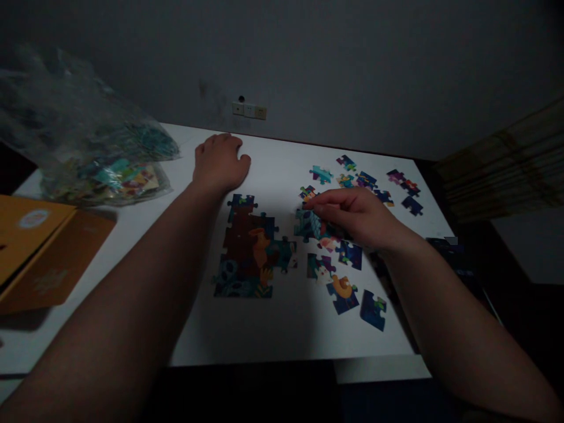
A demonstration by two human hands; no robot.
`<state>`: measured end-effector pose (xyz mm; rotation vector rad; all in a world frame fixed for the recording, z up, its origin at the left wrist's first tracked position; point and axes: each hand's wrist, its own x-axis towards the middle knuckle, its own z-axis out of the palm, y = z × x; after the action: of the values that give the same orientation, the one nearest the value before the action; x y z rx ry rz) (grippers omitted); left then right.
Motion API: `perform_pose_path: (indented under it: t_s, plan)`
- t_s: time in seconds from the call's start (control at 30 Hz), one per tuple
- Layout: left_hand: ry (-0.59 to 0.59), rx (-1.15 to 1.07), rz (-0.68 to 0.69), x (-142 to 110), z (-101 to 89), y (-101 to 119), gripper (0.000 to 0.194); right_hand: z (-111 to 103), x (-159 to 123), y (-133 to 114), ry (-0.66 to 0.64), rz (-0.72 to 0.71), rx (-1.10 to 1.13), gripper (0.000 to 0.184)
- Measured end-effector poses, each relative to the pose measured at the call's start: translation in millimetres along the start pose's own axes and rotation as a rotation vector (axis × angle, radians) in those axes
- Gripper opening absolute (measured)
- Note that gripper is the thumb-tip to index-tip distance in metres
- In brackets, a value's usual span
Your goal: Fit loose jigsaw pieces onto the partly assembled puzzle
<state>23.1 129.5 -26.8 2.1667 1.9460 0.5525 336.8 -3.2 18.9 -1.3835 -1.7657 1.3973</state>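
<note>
My left hand (pixel 220 161) rests palm down on the white table, fingers slightly bent and thumb apart, with nothing in it. Just in front of it lies a joined section of jigsaw puzzle (pixel 244 247), showing a brown animal and blue-green plants. Over the loose pieces to the right, the thumb and index finger of my right hand (pixel 356 214) pinch at a teal puzzle piece (pixel 307 224); whether it is lifted I cannot tell. Beside those fingertips is another piece (pixel 308 192). Nearer to me lie a white-figured piece (pixel 321 269), an orange-figured piece (pixel 343 292) and a dark blue piece (pixel 373 309).
A clear plastic bag (pixel 110 170) with more puzzle pieces stands at the left. An open orange box (pixel 57 252) is nearer on that side. Several loose pieces (pixel 409 187) lie toward the table's right edge. Wall sockets (pixel 249 110) and a curtain (pixel 506 158) are beyond.
</note>
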Motion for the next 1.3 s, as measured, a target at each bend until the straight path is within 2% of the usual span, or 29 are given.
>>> perform_pose_path:
  t_s: [0.17, 0.33, 0.47, 0.57, 0.67, 0.77, 0.9, 1.07, 1.3]
  plan:
    - [-0.009, -0.003, -0.014, 1, 0.2, 1, 0.055, 1, -1, 1, -0.01, -0.019, 0.005, 0.038]
    - [-0.028, 0.006, -0.01, 0, -2.9, 1, 0.067, -2, -1, -1, 0.026, -0.045, -0.101, 0.039]
    - [-0.054, -0.05, -0.018, -2, -6.9, 2, 0.083, -23, -4, -1, 0.161, -0.109, -0.401, 0.03]
    - [-0.072, -0.061, -0.039, -2, -9.7, 3, 0.091, -48, -8, 2, 0.209, -0.067, -0.753, 0.026]
    - [-0.081, -0.016, -0.044, -2, -12.5, 6, 0.092, -69, -12, 6, 0.231, -0.016, -0.94, 0.023]
    - [-0.086, 0.042, -0.037, -1, -15.0, 8, 0.086, -77, -15, 6, 0.214, -0.02, -0.931, 0.024]
    - [-0.094, 0.061, -0.037, -1, -16.5, 10, 0.08, -74, -17, 3, 0.178, -0.051, -0.873, 0.036]
    - [-0.088, 0.121, -0.009, 1, -16.5, 10, 0.072, -74, -17, 6, 0.164, -0.057, -0.88, 0.04]
    - [-0.092, 0.075, -0.015, 1, -17.1, 8, 0.073, -88, -16, 17, 0.193, 0.0, -0.945, 0.042]
